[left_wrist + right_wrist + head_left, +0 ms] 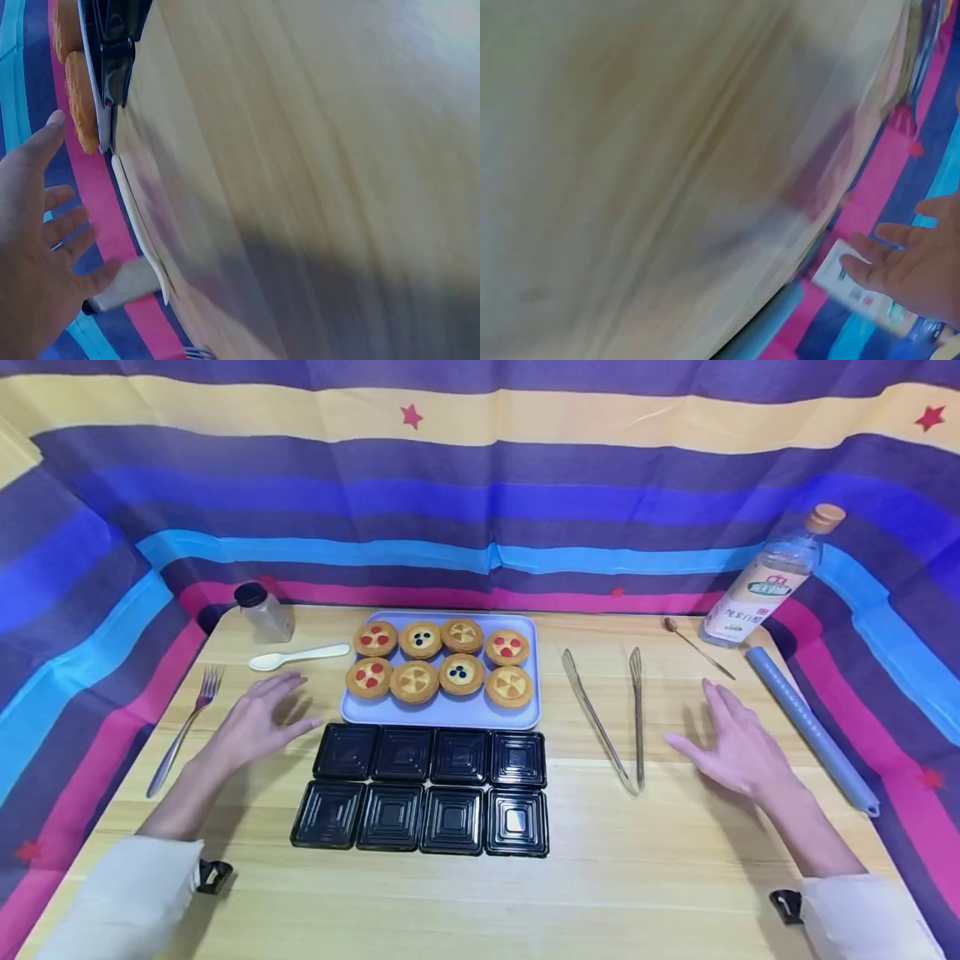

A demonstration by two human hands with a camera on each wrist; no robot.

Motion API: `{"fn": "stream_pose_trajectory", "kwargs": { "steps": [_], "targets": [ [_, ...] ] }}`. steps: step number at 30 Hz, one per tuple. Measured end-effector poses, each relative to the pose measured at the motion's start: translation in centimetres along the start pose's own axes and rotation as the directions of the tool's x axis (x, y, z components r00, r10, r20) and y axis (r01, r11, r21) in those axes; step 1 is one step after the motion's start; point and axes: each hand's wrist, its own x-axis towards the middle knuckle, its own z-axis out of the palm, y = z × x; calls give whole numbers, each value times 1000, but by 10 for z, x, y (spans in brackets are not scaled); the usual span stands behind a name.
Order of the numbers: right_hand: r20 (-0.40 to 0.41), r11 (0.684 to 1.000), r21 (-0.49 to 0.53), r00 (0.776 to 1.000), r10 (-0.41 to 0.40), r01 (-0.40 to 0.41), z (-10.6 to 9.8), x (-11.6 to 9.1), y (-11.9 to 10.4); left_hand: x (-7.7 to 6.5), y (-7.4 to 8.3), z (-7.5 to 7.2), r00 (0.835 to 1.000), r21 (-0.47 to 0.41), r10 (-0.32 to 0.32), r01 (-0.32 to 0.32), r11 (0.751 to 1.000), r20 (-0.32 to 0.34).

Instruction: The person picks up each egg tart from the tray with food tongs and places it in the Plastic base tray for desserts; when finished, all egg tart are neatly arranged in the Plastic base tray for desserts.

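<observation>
My left hand [258,718] hovers over the left part of the table, fingers spread and holding nothing. Close to it lie a white spoon [300,656] and a fork [187,727]. On the other side, my right hand [731,739] is also empty, its fingers apart, between metal tongs [636,727] and a grey-blue rod [813,731]. A lilac tray [442,718] in the middle carries several small tarts [414,682], topped with red pieces, dark berries or a wedge pattern. Directly in front of it, several black square plastic trays [452,818] stand in two rows.
A small dark-capped jar [264,612] stands at the back left. At the back right are a tall clear bottle [772,581] with a tan cap and a thin long-handled spoon [699,647]. Striped cloth [487,510] hangs behind and beside the wooden table [637,877].
</observation>
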Motion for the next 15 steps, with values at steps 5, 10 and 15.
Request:
{"fn": "stream_pose_trajectory", "kwargs": {
  "steps": [5, 10, 15],
  "targets": [
    [39, 998, 61, 999, 23, -26, 5, 8, -23, 9, 2, 12, 997, -120, 21, -30, 992, -75],
    [84, 987, 133, 994, 74, -85, 8, 13, -44, 19, 7, 22, 998, -324, -58, 51, 945, -11],
    [163, 976, 151, 977, 134, -159, 10, 15, -60, 26, 14, 24, 986, -408, -154, 166, 898, 61]
  ]
}}
